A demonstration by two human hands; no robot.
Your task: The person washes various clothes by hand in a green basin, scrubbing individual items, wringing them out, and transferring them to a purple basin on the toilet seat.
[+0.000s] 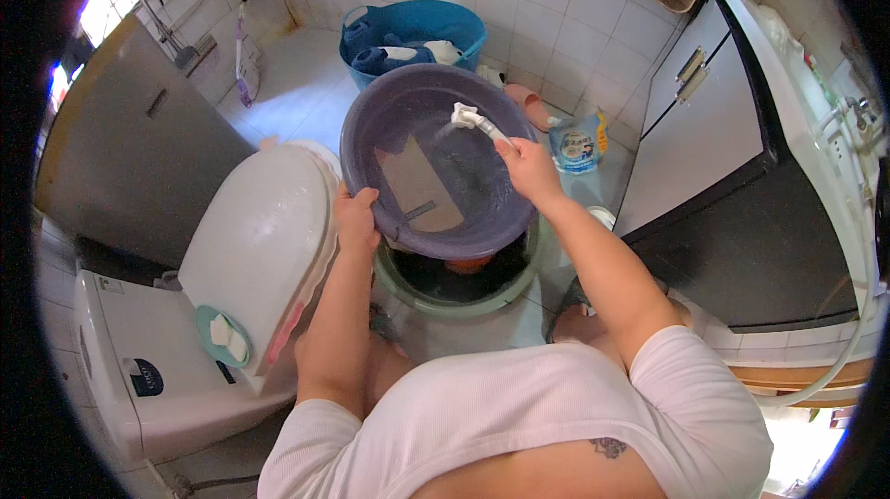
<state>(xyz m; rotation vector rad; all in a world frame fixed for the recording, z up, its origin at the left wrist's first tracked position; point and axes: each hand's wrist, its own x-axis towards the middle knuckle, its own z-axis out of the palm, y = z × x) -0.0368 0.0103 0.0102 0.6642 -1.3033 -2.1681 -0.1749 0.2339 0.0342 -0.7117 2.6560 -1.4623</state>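
Note:
A purple-grey plastic basin (480, 203) is held up over a green tub (445, 308) with dark contents. My left hand (357, 218) grips the basin's left rim, thumb on top. In my right hand (532, 169) is a white hose nozzle (464, 115), pointing into the basin, with what looks like a stream of water leaving it. That hand is at the basin's right rim; whether it also bears on the rim I cannot tell. A pale angular patch (421, 186) shows in the basin, its nature unclear. Something orange (469, 265) shows in the tub below.
A toilet (257, 242) with closed lid stands left, with a soap dish (201, 325) on it. Behind are a blue bucket (445, 16) of dark cloth, a pink slipper (526, 104) and a detergent pouch (577, 144). A cabinet (702, 124) borders the right.

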